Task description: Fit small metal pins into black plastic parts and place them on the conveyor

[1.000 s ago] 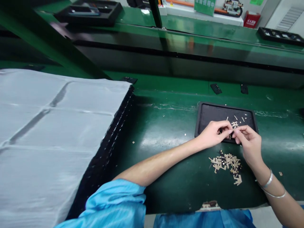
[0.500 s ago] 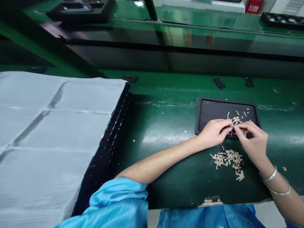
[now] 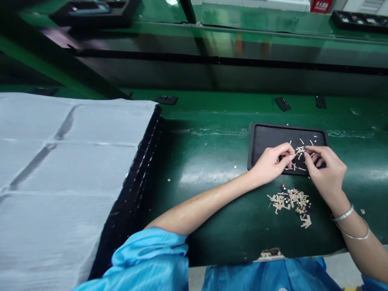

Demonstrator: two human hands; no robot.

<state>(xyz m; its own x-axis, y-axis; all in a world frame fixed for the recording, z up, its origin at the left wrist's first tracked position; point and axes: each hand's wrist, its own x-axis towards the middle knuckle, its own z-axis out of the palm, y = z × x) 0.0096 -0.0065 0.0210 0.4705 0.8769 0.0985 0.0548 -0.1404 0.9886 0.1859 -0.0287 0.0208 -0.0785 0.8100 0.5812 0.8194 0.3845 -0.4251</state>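
Observation:
Over the black tray (image 3: 263,141), my left hand (image 3: 274,161) pinches a small strip with a golden-orange tip (image 3: 296,154) between thumb and forefinger. My right hand (image 3: 327,165) is just to its right, a short gap away, with thumb and forefinger close together; whether a tiny piece is between them I cannot make out. Several thin pale strips (image 3: 300,150) lie scattered in the tray under my fingertips. In front of the tray, on the green tabletop, is a loose pile of small beige and dark pieces (image 3: 291,200).
A stack covered with a grey-white sheet (image 3: 100,165) fills the left side, its edge dark. Small black plates (image 3: 283,104) lie along the back of the green table (image 3: 212,202). A raised green shelf with black trays (image 3: 360,20) runs behind.
My hands have drawn apart from fingertips touching, my right hand shifting right. The golden-orange tip of the strip now shows in my left fingers. The view has shifted slightly.

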